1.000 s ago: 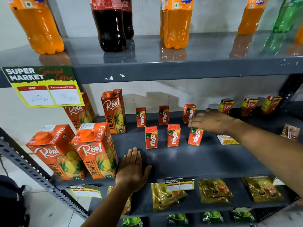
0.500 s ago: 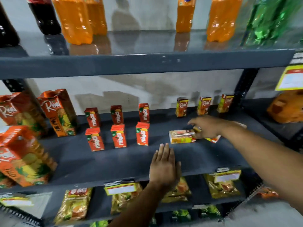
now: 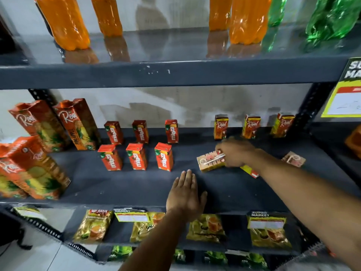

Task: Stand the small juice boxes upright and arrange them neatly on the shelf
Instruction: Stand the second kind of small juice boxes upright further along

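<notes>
The right hand (image 3: 235, 152), blurred, reaches in from 4 o'clock and closes its fingers on a small juice box (image 3: 210, 162) lying flat on its side, straw face up, on the middle shelf (image 3: 136, 184). Just under the wrist, at 5 o'clock from that box, the yellow end of a second fallen box (image 3: 250, 171) pokes out. A third fallen box (image 3: 294, 159) lies at 3 o'clock, beyond the forearm.

The left hand (image 3: 185, 196) rests palm down, fingers together and flat, holding nothing, on the bare front of the shelf at 7 o'clock from the right hand.

At 12 o'clock from the right hand, three small Real boxes (image 3: 251, 127) stand upright in a spaced row along the back. At 9 o'clock, six red Maaza boxes (image 3: 136, 156) stand upright in two rows of three. Further toward 9 o'clock stand tall Real pineapple cartons (image 3: 78, 124), two at the back and more at the front edge.

On the shelf above, at 12 o'clock, stand orange bottles (image 3: 64, 22) and green bottles (image 3: 332, 18). On the shelf below, at 6 o'clock, lie gold snack packets (image 3: 93, 225) behind price tags (image 3: 266, 220). A yellow offer sign (image 3: 345, 90) hangs at 2 o'clock.
</notes>
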`<state>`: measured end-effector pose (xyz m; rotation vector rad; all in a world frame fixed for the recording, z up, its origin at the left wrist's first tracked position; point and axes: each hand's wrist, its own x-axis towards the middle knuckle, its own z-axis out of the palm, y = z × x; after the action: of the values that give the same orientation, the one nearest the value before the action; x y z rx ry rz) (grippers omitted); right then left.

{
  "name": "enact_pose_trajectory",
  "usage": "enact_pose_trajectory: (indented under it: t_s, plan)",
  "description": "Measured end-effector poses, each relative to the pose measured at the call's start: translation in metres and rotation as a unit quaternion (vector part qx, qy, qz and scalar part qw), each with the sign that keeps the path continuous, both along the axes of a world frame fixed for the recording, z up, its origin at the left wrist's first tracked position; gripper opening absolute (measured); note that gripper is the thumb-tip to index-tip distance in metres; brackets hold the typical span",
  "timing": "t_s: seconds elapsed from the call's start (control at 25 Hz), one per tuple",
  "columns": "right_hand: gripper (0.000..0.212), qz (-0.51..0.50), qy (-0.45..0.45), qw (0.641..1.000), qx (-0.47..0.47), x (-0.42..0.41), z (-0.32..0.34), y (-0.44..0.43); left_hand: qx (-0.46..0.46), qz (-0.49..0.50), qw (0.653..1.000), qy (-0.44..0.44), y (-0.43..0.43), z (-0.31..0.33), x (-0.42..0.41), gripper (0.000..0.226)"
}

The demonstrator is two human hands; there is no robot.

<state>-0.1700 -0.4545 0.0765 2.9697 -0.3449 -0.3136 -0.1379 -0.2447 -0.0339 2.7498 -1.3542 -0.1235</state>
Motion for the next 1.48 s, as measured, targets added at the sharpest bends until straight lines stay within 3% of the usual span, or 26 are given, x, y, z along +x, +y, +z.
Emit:
enact_pose_trajectory:
  t_s: [0.08,0.28,0.52,0.72,0.8,0.88,1.12,1.32,1.48]
  plan:
    - [0.040,0.061,-0.030,0.997,-0.026,0.005,0.016,-0.003,-0.005,-0.004,1.000,-0.003,-0.001,-0.001,0.002,0.086]
    - [0.052,0.225,0.000,0.960,-0.166,0.019,0.033,0.003,-0.016,-0.002,1.000,-0.001,0.001,-0.002,0.000,0.077]
    - [0.060,0.234,0.032,0.957,-0.168,0.024,0.046,0.014,-0.021,-0.006,1.000,0.004,0.002,-0.003,0.001,0.079]
    - [0.056,0.081,0.055,0.993,-0.062,0.026,0.053,0.016,-0.027,-0.009,1.000,0.005,0.002,-0.003,0.000,0.088]
    - [0.048,0.014,0.059,0.997,-0.043,0.023,0.056,0.021,-0.027,-0.007,1.000,0.005,0.002,-0.004,0.000,0.087]
    - [0.052,-0.041,0.059,0.997,-0.031,0.021,0.055,0.028,-0.023,-0.005,1.000,0.003,0.003,-0.004,0.000,0.084]
    - [0.074,-0.154,-0.082,0.975,0.137,0.003,0.050,-0.006,-0.013,0.001,1.000,0.007,0.004,-0.002,-0.001,0.077]
    - [0.066,-0.250,0.057,0.961,0.105,-0.060,0.013,-0.045,-0.015,0.005,1.000,-0.001,0.003,-0.004,0.000,0.074]
    - [0.055,-0.277,0.003,0.958,0.077,-0.076,-0.019,-0.047,-0.011,0.009,1.000,0.004,0.001,-0.004,-0.002,0.074]
